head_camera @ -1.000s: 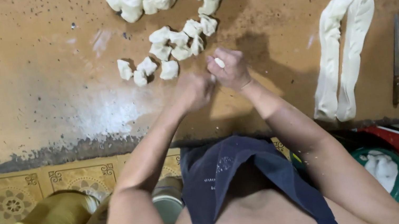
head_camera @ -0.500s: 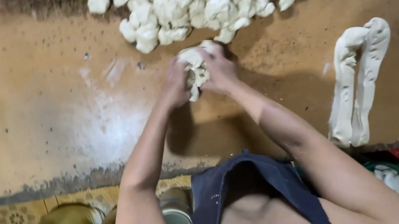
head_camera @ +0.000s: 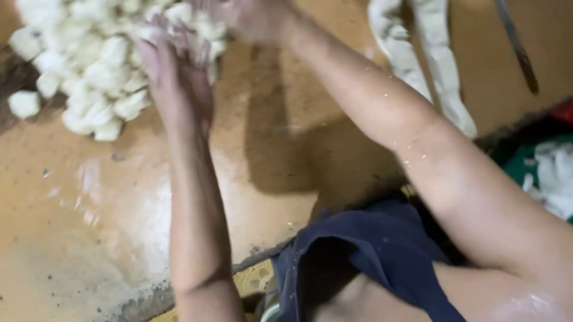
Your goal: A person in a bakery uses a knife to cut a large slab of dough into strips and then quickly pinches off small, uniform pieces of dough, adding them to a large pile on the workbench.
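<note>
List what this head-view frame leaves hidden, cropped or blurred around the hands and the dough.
- Right hand: motion-blurred, fingertips cut by the top edge; grip unreadable.
- Left hand: blurred, seen from the back; palm hidden.
- Pile of dough pieces: far side cropped by the top edge.
- Green bowl: partly behind the forearm and table edge.

I work in a simple food workshop. My desk (head_camera: 24, 248) is oiled, with cut dough pieces (head_camera: 96, 68), dough ropes (head_camera: 419, 32) and a knife (head_camera: 511, 33).
</note>
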